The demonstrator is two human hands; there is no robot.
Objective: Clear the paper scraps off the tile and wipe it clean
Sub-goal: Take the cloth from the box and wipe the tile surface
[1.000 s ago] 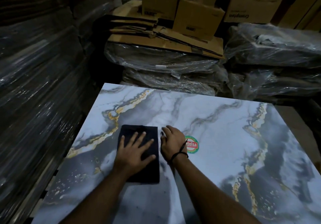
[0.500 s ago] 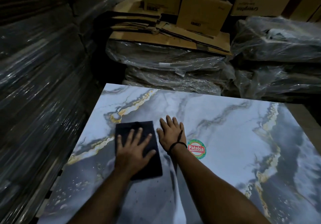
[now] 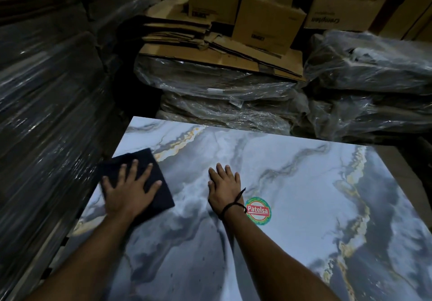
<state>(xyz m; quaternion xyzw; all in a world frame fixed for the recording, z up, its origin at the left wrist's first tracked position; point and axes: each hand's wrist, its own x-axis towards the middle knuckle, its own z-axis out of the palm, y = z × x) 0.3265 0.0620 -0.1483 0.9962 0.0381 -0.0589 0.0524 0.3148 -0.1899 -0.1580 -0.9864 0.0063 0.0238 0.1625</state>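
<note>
dim storeroom, marbled tile (image 3: 292,183) cut off below; left hand (image 3: 127,189) splayed on dark cloth (image 3: 140,160), right hand (image 3: 224,188) flat, fingers together

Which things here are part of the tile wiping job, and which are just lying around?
Job: marble-look tile, dark cloth under left hand, right hand flat on tile.
Lying about: cardboard boxes, flattened cardboard, plastic-wrapped bundles.

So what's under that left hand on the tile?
A dark cloth lies flat under the left hand, pressed onto the marble-patterned tile near its left edge. Whatever sits beneath the cloth, dust or scraps, is covered and cannot be seen.
</note>
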